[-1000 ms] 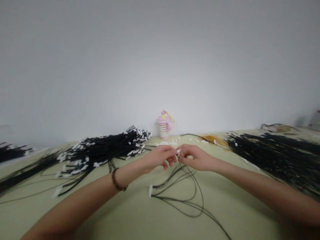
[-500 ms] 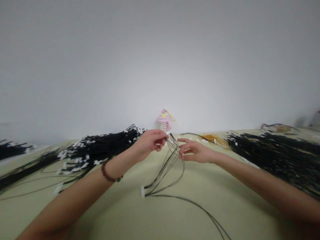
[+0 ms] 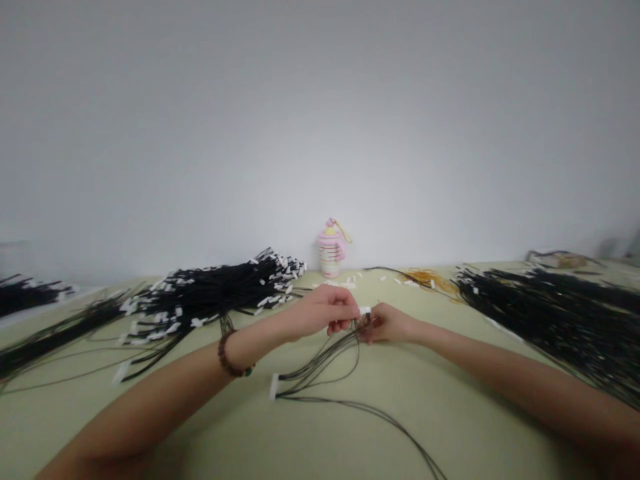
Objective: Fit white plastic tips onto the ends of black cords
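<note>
Between thumb and fingers, my left hand (image 3: 327,310) pinches a small white connector (image 3: 365,311) at one end of a wire harness. My right hand (image 3: 383,324) is closed on the black wires (image 3: 340,348) just beside that connector; its fingertips are partly hidden. From there the wires curve down to a second, longer white connector (image 3: 274,387), which lies on the table. A few wires (image 3: 380,412) run from this second connector toward the near edge at right. A brown bead bracelet (image 3: 227,357) is around my left wrist.
Bundles of black wires with white connectors (image 3: 220,287) lie at left, and a large black bundle (image 3: 550,313) at right. A pink and white cup (image 3: 330,253) stands by the wall. Yellow wires (image 3: 433,280) and loose white connectors are scattered at the back of the pale green table (image 3: 320,440).
My left hand has moved right and down with the connector. The right hand, its fingers loosely spread before, has closed on the wires beside it. The lower connector has shifted slightly left.
</note>
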{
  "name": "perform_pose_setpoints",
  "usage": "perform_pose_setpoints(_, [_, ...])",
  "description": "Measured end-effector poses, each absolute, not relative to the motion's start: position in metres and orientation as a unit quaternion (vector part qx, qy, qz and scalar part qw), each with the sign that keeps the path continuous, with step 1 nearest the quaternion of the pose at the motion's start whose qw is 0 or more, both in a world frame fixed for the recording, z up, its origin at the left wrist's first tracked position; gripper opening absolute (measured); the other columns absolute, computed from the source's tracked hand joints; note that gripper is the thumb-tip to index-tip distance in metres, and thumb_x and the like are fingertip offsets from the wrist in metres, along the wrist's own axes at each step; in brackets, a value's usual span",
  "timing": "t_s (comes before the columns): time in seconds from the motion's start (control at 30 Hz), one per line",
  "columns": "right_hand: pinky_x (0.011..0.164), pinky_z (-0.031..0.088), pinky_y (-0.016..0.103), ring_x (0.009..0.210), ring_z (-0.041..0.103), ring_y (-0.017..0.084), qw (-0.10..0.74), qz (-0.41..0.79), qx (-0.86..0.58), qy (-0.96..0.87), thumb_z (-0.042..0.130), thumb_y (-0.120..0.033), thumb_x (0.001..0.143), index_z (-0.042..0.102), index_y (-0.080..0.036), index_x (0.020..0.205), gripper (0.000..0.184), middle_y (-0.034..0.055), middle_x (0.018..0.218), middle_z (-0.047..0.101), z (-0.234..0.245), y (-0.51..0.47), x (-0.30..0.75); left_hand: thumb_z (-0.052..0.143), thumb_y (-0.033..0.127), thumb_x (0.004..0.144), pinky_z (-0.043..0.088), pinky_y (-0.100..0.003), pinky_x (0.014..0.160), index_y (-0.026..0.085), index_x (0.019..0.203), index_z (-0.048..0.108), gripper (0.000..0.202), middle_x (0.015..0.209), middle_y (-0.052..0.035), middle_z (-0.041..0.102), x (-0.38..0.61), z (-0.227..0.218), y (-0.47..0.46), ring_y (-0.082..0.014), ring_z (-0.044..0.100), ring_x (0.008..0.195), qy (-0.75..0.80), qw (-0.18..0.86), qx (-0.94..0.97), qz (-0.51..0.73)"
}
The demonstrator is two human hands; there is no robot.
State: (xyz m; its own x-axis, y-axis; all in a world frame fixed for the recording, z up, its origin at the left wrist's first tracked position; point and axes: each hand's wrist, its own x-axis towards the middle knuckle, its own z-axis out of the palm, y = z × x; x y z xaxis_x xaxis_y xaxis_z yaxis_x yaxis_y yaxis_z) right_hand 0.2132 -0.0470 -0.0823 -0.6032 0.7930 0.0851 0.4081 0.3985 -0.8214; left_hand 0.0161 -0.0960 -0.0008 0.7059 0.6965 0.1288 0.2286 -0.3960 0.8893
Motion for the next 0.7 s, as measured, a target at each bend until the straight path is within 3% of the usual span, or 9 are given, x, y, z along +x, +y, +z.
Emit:
perform_pose_setpoints(0.17, [0.043,0.037,0.018,0.047,0.05,0.009,0.253,0.399,-0.417,-0.776,0.058,-0.018,0.057,0.06,-0.011,0.068,0.013,-0.0003,0.055,0.057,-0.084,-0.04,0.216,0.049,0.037,0.072,0.034,-0.017,0.042,0.013,0.072,0.053,0.024,0.054,0.0023,0.048,0.023,-0.018,-0.1,-0.0072,0.043,0.047,0.334,0.422,0.818,0.203])
perform_pose_setpoints(0.3, [0.045,0.035,0.017,0.048,0.047,0.007,0.321,0.36,-0.424,-0.767,0.048,-0.011,0.06,0.058,-0.012,0.074,0.018,-0.0009,0.057,0.053,-0.077,-0.044,0.212,0.047,0.04,0.071,0.034,-0.017,0.043,0.013,0.071,0.052,0.027,0.055,0.0016,0.05,0.028,-0.036,-0.094,-0.0086,0.045,0.049,0.362,0.384,0.829,0.185])
perform_pose_setpoints(0.5, [0.044,0.028,0.017,0.046,0.035,0.006,0.368,0.337,-0.37,-0.784,0.043,-0.017,0.068,0.058,-0.014,0.088,0.025,-0.0043,0.054,0.041,-0.068,-0.059,0.203,0.045,0.036,0.071,0.033,-0.018,0.044,0.013,0.068,0.053,0.025,0.053,0.0004,0.05,0.029,-0.053,-0.076,-0.0095,0.045,0.048,0.393,0.306,0.843,0.205])
perform_pose_setpoints(0.7, [0.047,0.028,0.019,0.048,0.036,0.006,0.314,0.356,-0.34,-0.812,0.05,-0.021,0.068,0.061,-0.011,0.065,0.015,-0.0032,0.051,0.045,-0.076,-0.06,0.2,0.047,0.037,0.07,0.033,-0.018,0.046,0.012,0.073,0.056,0.026,0.057,-0.0012,0.054,0.024,-0.048,-0.067,-0.0106,0.048,0.051,0.375,0.288,0.865,0.169])
